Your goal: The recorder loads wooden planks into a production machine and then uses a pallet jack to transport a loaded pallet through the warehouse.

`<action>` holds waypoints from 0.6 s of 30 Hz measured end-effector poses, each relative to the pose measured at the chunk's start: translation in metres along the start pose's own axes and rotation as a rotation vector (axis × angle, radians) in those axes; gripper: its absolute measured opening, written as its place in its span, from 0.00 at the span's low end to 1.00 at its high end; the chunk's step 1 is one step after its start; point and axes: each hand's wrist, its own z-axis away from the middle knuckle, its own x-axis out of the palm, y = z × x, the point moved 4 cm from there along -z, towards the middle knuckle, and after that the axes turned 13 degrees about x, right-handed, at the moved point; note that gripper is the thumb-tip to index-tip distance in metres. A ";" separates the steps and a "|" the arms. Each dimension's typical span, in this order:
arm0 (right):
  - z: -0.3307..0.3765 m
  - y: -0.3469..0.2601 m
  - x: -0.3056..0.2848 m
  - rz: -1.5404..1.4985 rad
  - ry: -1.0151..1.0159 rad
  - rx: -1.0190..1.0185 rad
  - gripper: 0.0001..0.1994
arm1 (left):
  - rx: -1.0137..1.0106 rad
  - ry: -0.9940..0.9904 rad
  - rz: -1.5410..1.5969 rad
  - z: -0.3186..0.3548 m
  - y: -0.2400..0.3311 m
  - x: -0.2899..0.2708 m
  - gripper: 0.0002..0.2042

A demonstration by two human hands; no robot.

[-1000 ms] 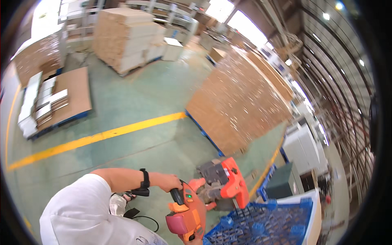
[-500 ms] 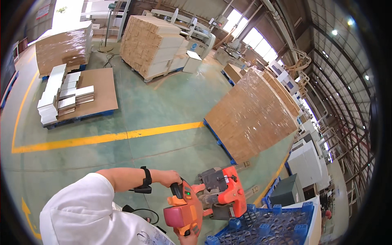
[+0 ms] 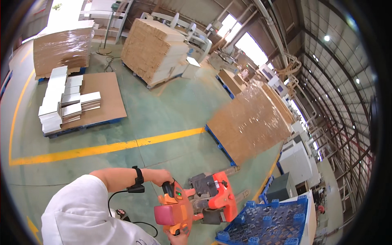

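Observation:
My left hand [image 3: 162,177] is closed around the black upper grip of an electric pallet truck's orange control handle [image 3: 180,208]. At the handle's lower grip, by the bottom edge, my right hand [image 3: 179,237] is wrapped around it, partly cut off. A dark maroon block sits on the handle between my hands. The truck's red and black body [image 3: 222,196] stands just to the right. Its two metal forks [image 3: 242,195] point away to the right, with no load visible on them. On my left wrist is a black strap with a small device and cable.
A film-wrapped brown board stack [image 3: 251,122] on a blue pallet stands beyond the forks. Blue plastic pallets [image 3: 267,221] lie at lower right. White panels [image 3: 53,100] rest on a brown board at left, before more stacks [image 3: 153,51]. Yellow lines [image 3: 110,149] mark the floor.
The truck and my hands have shifted slightly left and down in view. The left-hand panels sit a little further right and lower. Both hands keep their hold on the handle.

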 end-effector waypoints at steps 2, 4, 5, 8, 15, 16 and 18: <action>0.038 -0.022 0.019 0.039 0.041 -0.083 0.36 | 0.010 -0.012 -0.013 0.035 0.022 -0.005 0.13; 0.078 -0.015 0.043 0.075 0.075 -0.143 0.35 | 0.024 -0.030 -0.020 0.072 0.044 -0.002 0.13; 0.104 -0.011 0.055 0.110 0.106 -0.187 0.34 | 0.037 -0.058 -0.015 0.092 0.056 0.008 0.13; 0.158 -0.026 0.072 0.262 0.040 0.121 0.31 | 0.121 0.019 -0.002 0.136 0.080 0.022 0.14; 0.241 -0.074 0.145 0.447 -0.214 0.322 0.32 | -0.055 0.058 -0.056 0.284 0.125 0.009 0.13; 0.256 -0.076 0.145 0.430 -0.248 0.253 0.32 | -0.068 0.047 -0.073 0.295 0.133 0.014 0.13; 0.282 -0.077 0.153 0.433 -0.219 0.284 0.32 | -0.041 0.011 -0.083 0.311 0.147 0.020 0.13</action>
